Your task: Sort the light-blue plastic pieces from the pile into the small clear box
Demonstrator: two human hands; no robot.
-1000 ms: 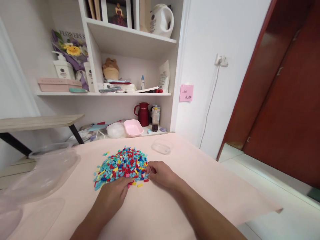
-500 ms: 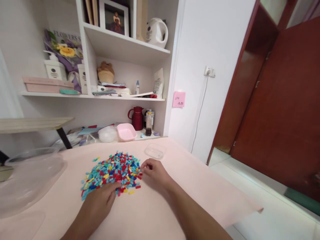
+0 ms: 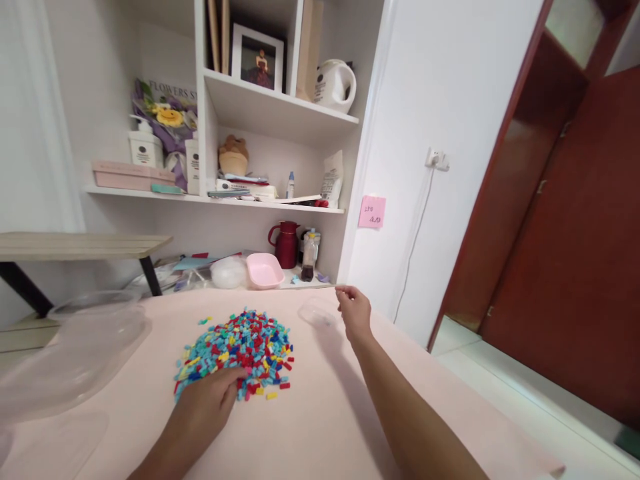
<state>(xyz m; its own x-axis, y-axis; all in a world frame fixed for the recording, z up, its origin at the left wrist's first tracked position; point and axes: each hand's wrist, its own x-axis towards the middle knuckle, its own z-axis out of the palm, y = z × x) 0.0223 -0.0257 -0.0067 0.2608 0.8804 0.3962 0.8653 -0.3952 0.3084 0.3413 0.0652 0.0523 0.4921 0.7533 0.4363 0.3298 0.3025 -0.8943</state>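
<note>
A heap of small building bricks (image 3: 240, 340) in blue, red, yellow and white lies on the pink-covered table. At the heap's near edge is my left hand (image 3: 213, 397), its fingers closed together with a pink brick (image 3: 248, 371) at their tips. My right hand (image 3: 355, 310) is raised above the table, right of a shallow clear plastic container (image 3: 313, 312). Its thumb and fingers are pinched; whatever they hold is too small or hidden to see. A small bluish piece shows inside the container.
Large clear plastic tubs (image 3: 85, 353) stand at the left, by a small wooden-topped stand (image 3: 85, 245). Along the back are a pink basin (image 3: 265, 271), a red jug (image 3: 287, 245) and a bottle of dark liquid (image 3: 309, 260). Shelves (image 3: 280, 110) rise behind.
My right hand has lifted from the heap's right edge and moved right and away to beside the clear container. My left hand stays at the heap; the camera view has shifted slightly.
</note>
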